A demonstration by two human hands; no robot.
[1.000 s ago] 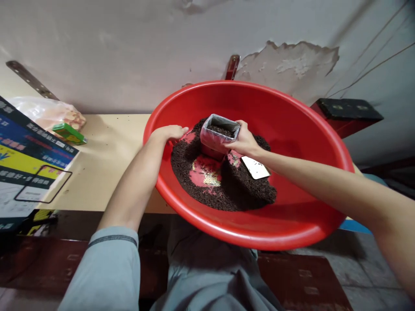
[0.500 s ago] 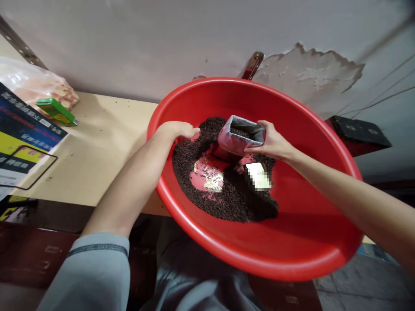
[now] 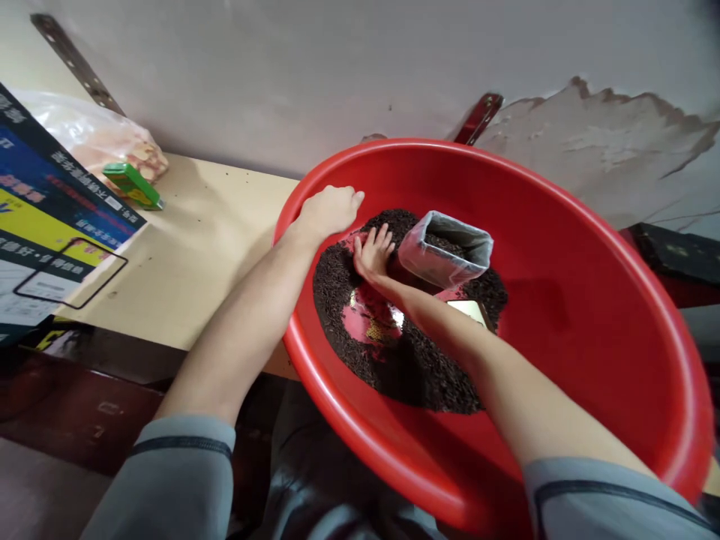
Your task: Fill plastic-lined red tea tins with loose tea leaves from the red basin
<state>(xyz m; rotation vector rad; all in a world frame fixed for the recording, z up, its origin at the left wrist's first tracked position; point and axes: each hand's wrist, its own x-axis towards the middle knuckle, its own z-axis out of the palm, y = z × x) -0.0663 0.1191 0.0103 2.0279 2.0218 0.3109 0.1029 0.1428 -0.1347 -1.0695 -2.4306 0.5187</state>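
Observation:
A big red plastic basin (image 3: 596, 322) holds a spread of dark, dry bits like loose tea leaves (image 3: 343, 300). Among them stands an open-topped silvery-pink pouch (image 3: 430, 259), partly filled with the same stuff. My right hand (image 3: 376, 253) rests on the leaves just left of the pouch, fingers apart, gripping nothing. Over the basin's left side, my left hand (image 3: 331, 210) is closed in a fist; whatever may be inside it is hidden. A pink, gold-patterned surface (image 3: 374, 319) shows through the leaves. My right forearm partly covers a small flat object with a bright face (image 3: 469, 309).
The basin sits on a pale wooden shelf (image 3: 208, 225) against a wall with peeling plaster. To the left are a printed box (image 3: 67, 202) with a wire handle, a green packet (image 3: 132, 185) and a clear plastic bag (image 3: 95, 135). A black box (image 3: 675, 255) is at right.
My right hand has let go of the pouch, which now stands by itself, and has moved left onto the leaves. My left hand has lifted slightly. The view has shifted a little.

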